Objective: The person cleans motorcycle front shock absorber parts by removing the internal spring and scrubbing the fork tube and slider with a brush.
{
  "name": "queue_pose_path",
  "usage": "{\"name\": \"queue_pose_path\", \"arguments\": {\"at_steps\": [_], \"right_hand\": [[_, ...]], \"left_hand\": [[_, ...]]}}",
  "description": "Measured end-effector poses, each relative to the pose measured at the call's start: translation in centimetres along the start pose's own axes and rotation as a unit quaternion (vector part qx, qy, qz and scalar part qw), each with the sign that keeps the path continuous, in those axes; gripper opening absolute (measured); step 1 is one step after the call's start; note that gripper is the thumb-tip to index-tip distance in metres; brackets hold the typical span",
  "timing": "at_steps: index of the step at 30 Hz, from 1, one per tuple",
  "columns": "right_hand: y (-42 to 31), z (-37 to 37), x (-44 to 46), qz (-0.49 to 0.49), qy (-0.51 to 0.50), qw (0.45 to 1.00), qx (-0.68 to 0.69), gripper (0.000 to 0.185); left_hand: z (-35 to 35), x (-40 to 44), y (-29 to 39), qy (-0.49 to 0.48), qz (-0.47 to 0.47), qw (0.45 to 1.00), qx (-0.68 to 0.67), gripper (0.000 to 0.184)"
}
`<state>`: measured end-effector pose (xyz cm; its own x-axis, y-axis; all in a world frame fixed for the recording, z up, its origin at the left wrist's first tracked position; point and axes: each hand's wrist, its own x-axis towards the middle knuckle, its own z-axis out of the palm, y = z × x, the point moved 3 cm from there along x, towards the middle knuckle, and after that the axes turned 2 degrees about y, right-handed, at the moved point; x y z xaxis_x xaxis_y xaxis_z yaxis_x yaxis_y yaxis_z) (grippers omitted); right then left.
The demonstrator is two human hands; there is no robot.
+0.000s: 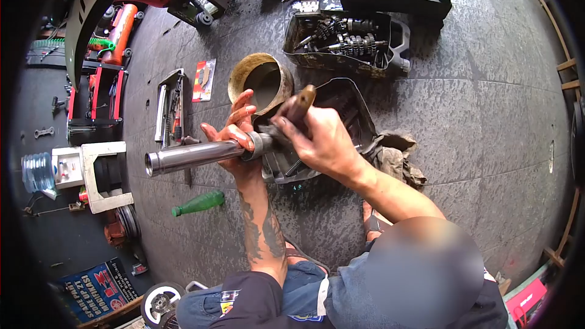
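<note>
A shiny chrome tube (195, 155), like a motorcycle fork tube, lies nearly level across my left hand (239, 137). One finger curls over it beside a grey collar (261, 145), while the others stick up, darkly smeared. My right hand (317, 137) is closed round a brown handle (303, 100), probably a brush's; its working end is hidden near the tube's right end. Beneath both hands sits a dark cut-open jerrycan tray (359, 100) with a coil spring (294, 167) in it. Behind my left fingers stands a round tan tub (283, 82) of murky liquid.
Gears and shafts fill another cut jerrycan (298, 60) at the back. A dirty rag (399, 161) lies to the right, a green bottle (198, 203) to the left. Farther left are a tool case (159, 109), a red rack (97, 122) and a white crate (109, 201).
</note>
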<state>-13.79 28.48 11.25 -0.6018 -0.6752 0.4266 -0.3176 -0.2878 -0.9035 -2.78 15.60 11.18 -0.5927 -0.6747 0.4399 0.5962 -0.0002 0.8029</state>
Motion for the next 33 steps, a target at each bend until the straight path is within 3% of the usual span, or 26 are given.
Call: {"name": "queue_pose_path", "arguments": {"at_steps": [1,4,8,10,14,16,19,23,27,30,32,33], "right_hand": [[1.5,0.1,-0.8,0.057,-0.024,0.998,0.002,0.013],[3.8,-0.7,-1.6,0.113,0.000,0.994,0.001,0.013],[-2.6,-2.4,1.5,0.101,0.005,0.990,0.101,0.009],[-4.2,-1.5,1.8,0.041,0.058,0.980,0.184,0.012],[-0.1,0.1,-0.6,0.025,0.029,0.998,0.042,0.010],[1.8,-0.3,-1.1,0.114,0.004,0.993,0.029,0.008],[3.1,-0.7,-1.2,0.106,0.051,0.993,0.018,0.008],[-1.2,-1.2,1.2,0.077,0.071,0.983,0.148,0.008],[3.5,0.6,-0.5,0.089,-0.057,0.994,-0.040,0.009],[4.6,0.4,-2.0,0.013,0.005,1.000,-0.025,0.008],[4.7,-0.3,-2.3,0.050,-0.012,0.997,-0.056,0.007],[4.7,-0.8,-2.4,0.063,0.001,0.996,-0.065,0.007]], "left_hand": [[-0.1,-0.1,0.2,-0.007,0.000,1.000,-0.016,0.082],[-0.9,0.0,0.2,-0.023,-0.001,0.999,-0.046,0.082],[-1.3,-0.1,-0.2,-0.038,-0.019,0.997,-0.062,0.080],[-1.0,-0.1,-0.3,-0.005,-0.038,0.996,-0.082,0.081],[-0.9,0.2,-0.7,-0.022,-0.007,0.997,-0.069,0.080],[-0.5,0.4,-0.4,-0.024,0.007,0.998,-0.064,0.077],[-0.4,0.5,-0.1,0.013,-0.023,0.998,-0.049,0.072],[-0.4,0.7,-0.2,0.016,-0.021,0.999,-0.047,0.074],[-0.2,0.3,-0.2,0.013,-0.012,0.999,-0.031,0.074],[-0.3,-0.4,0.1,0.074,-0.022,0.997,-0.028,0.073],[-0.4,-0.4,0.1,0.014,-0.059,0.994,-0.089,0.071],[-0.5,-0.5,-0.1,0.048,-0.042,0.997,-0.053,0.071]]}}
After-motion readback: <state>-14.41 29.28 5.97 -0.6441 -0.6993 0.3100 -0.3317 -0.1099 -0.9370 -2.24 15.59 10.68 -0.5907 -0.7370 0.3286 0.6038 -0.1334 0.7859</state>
